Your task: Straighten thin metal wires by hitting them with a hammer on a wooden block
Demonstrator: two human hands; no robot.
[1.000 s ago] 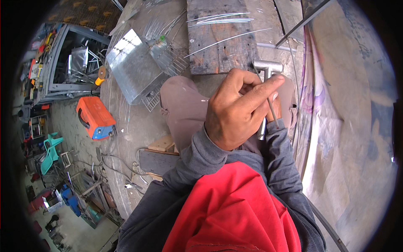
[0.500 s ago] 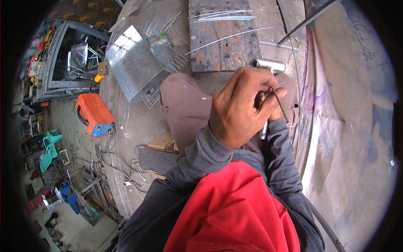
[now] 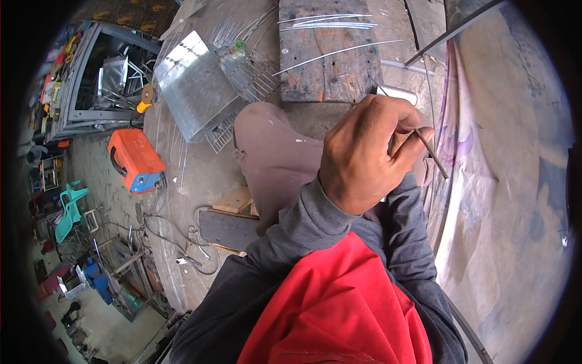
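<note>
My left hand (image 3: 367, 151) reaches across my body from a grey sleeve and is curled into a fist on a thin metal rod (image 3: 434, 156). The rod sticks out from between the fingers, slanting down to the right. My right forearm, also in a grey sleeve (image 3: 412, 242), runs up behind the left hand, so the right hand itself is hidden. A shiny metal piece (image 3: 397, 93) peeks out just above my knuckles. My knee in mauve trousers (image 3: 273, 155) lies to the left of the hand, and my red top (image 3: 339, 303) fills the lower edge.
A worn wooden plank (image 3: 327, 57) with several thin wire rods lies ahead. A shiny sheet-metal box (image 3: 194, 91) and a wire grille (image 3: 248, 76) sit at the upper left. An orange welding machine (image 3: 134, 159), cables (image 3: 182, 242), wood offcuts (image 3: 233, 200) and a pale tarp (image 3: 503, 182) surround me.
My left fingers have curled from an outstretched pinch into a fist on the rod, and the rod has tilted to slant down and right. The shiny metal piece is more covered.
</note>
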